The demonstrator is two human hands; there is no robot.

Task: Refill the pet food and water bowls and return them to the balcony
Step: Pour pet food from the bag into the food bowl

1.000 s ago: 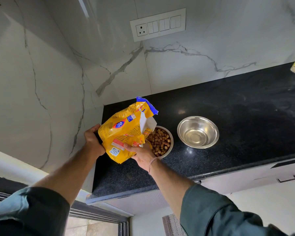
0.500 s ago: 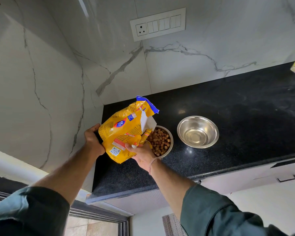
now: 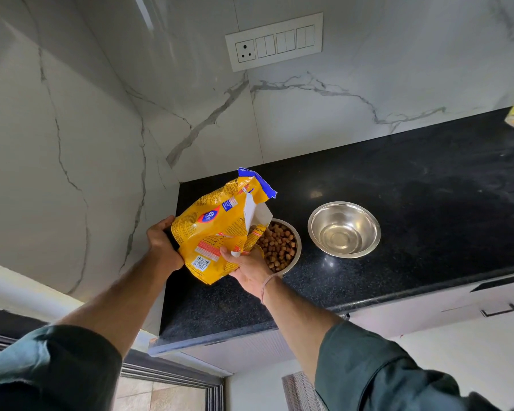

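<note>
Left hand (image 3: 163, 247) grips yellow food bag (image 3: 220, 229) at its base; right hand (image 3: 248, 268) grasps bag's lower front; bag tilted over kibble-filled bowl (image 3: 281, 247) on black counter (image 3: 398, 203); empty steel bowl (image 3: 344, 229) just beside.

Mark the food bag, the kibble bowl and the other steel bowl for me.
food bag (image 3: 211, 235): head view, yellow front panel.
kibble bowl (image 3: 299, 246): head view, right side of the rim.
other steel bowl (image 3: 321, 228): head view, left inner wall.
</note>
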